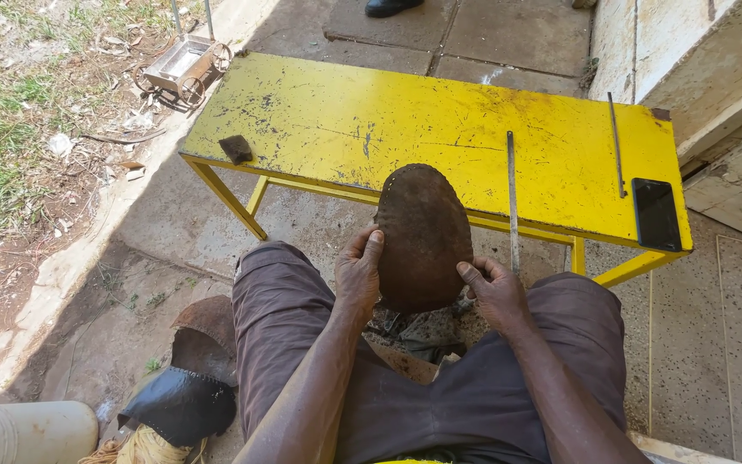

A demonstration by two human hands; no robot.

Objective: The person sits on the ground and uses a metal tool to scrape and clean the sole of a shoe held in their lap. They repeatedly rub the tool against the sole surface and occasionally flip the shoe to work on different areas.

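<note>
I hold a brown oval piece of leather upright between my knees, in front of a yellow table. My left hand grips its left edge with the thumb on the front face. My right hand holds its lower right edge. Small stitch holes run along the rim of the piece. Dark scraps lie on the ground below it, between my legs.
On the table lie a long thin metal rod, a second thinner rod, a black phone and a small dark block. Leather pieces and a white bucket sit at my left. A toy cart stands on the grass.
</note>
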